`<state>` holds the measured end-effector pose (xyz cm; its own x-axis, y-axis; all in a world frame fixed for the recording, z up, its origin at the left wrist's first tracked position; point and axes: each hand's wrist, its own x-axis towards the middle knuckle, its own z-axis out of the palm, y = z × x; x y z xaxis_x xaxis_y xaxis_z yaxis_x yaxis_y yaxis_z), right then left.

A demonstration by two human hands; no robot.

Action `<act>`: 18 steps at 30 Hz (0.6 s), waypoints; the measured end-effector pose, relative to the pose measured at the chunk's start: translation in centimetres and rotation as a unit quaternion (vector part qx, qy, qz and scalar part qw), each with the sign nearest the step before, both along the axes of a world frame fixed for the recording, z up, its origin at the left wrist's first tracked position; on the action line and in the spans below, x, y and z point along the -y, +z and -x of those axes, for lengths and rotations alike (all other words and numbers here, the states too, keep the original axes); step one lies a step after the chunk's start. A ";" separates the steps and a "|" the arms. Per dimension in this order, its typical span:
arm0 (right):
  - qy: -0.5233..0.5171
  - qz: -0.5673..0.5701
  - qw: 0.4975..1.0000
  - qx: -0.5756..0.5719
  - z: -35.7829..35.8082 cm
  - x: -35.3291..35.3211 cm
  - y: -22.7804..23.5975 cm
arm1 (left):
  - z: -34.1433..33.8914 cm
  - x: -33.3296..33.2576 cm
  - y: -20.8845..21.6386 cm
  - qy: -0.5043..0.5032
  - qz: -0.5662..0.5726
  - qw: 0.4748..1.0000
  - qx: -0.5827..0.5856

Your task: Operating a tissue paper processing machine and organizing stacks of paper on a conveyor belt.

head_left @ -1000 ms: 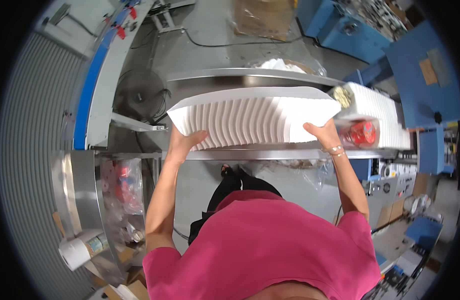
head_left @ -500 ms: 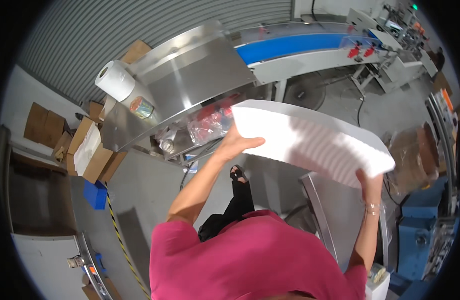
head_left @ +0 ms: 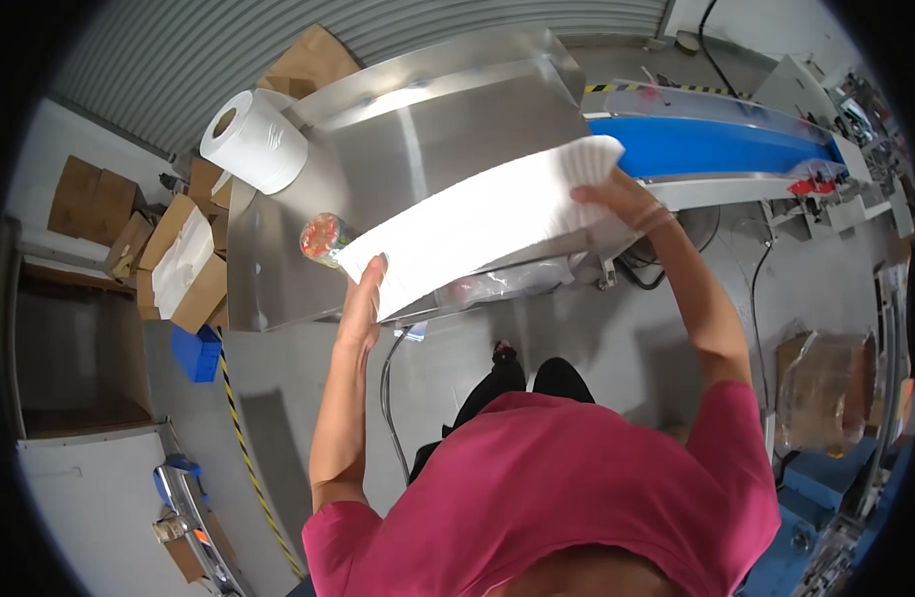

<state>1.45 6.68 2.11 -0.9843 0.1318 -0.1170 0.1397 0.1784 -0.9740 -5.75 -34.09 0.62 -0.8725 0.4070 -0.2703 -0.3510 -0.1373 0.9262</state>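
Observation:
Between my two hands is a long white stack (head_left: 482,224) of what look like thin sheets, held lengthwise and slightly bowed, with fine ridges at its right end. My left hand (head_left: 361,298) grips the near left end, thumb on top. The far right end is in my right hand (head_left: 622,199), its fingers partly hidden. The stack is over the front edge of a stainless steel table (head_left: 428,124); I cannot tell whether it touches the metal. Close to its left end lies a roll with a colourful patterned end (head_left: 321,237).
A large white roll (head_left: 278,149) lies on the table's left side. A blue conveyor belt (head_left: 716,147) runs off to the right. Clear plastic bags (head_left: 512,286) show below the table front. Open cardboard boxes (head_left: 204,294) and a blue bin (head_left: 196,353) stand at left.
I have turned rightward, toward the table. The white stack has moved from the right side to above the table's front, its right end now raised. Both hands still hold it.

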 end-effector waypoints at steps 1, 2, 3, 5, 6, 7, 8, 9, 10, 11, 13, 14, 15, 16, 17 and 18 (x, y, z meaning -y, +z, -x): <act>0.052 -0.093 0.994 0.001 3.2 -0.9 -0.6 | 1.0 0.0 -0.3 0.007 0.000 1.000 0.003; 0.071 -0.188 0.978 0.060 6.8 -2.9 -3.3 | 1.8 -0.5 -0.6 0.012 0.033 0.998 0.047; 0.090 -0.280 0.948 0.120 9.9 -4.7 -5.7 | 2.4 -1.0 -1.1 0.016 0.065 0.993 0.094; 0.186 -0.179 0.957 0.136 15.6 -3.0 -3.1 | 2.7 -0.6 -1.3 0.038 0.122 0.988 0.085; 0.211 -0.119 0.964 0.111 17.7 -2.2 -2.9 | 3.0 0.2 -1.7 -0.002 0.198 0.978 0.057; 0.223 -0.063 0.964 0.132 19.6 -1.9 -2.3 | 3.0 0.6 -2.0 -0.042 0.274 0.960 0.029; 0.236 -0.064 0.960 0.135 20.6 -0.4 -0.4 | 2.6 0.3 0.4 -0.095 0.327 0.938 0.062; 0.226 -0.182 0.948 0.129 21.0 1.2 2.2 | 2.0 -0.1 2.0 -0.107 0.365 0.920 0.098; 0.212 -0.297 0.923 0.117 21.6 2.0 3.7 | 1.2 -0.6 3.0 -0.118 0.401 0.899 0.133; 0.279 -0.281 0.911 0.114 24.2 1.1 2.3 | 0.2 -1.1 3.2 -0.127 0.372 0.910 0.132; 0.286 -0.325 0.897 0.090 26.9 1.8 2.2 | -1.9 -2.1 1.4 -0.091 0.328 0.925 0.171; 0.280 -0.365 0.885 0.069 28.1 2.1 2.1 | -3.2 -3.2 0.8 -0.077 0.338 0.915 0.206; 0.271 -0.375 0.885 0.044 29.7 2.4 1.1 | -4.4 -4.8 0.6 -0.055 0.300 0.927 0.217; 0.289 -0.376 0.880 0.035 31.3 2.2 0.6 | -5.6 -7.0 0.5 -0.033 0.262 0.938 0.226; 0.317 -0.383 0.868 0.010 32.5 2.9 0.4 | -6.6 -9.9 2.2 -0.015 0.197 0.952 0.234; 0.346 -0.388 0.854 -0.018 33.4 4.1 0.5 | -7.6 -11.9 2.3 0.001 0.154 0.954 0.257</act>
